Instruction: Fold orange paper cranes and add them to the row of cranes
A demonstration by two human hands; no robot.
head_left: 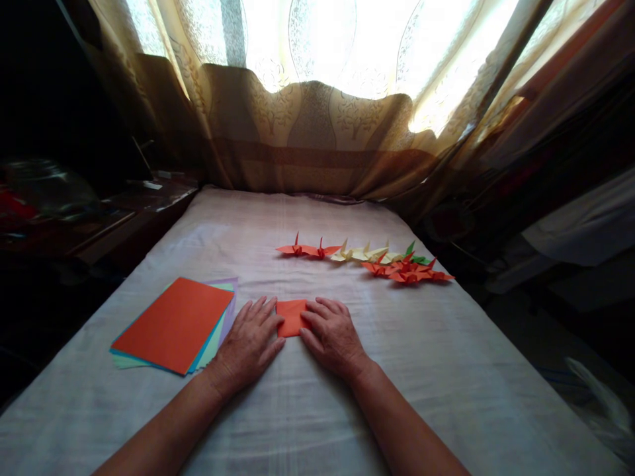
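Head view. Left hand (251, 344) and right hand (331, 334) flat, fingers spread, pressing from either side on a small folded orange paper (292, 317), near centre of the cloth (446, 357). Nothing gripped. Judged step: early fold being creased; next move likely calls for opening or turning the piece and a fresh fold. Sheet stack (173, 325) just left, orange on top. Finished cranes (367, 259) in a row, far right. Paper edges under fingertips hidden; fold shape unclear. Dark left side hard to make out.
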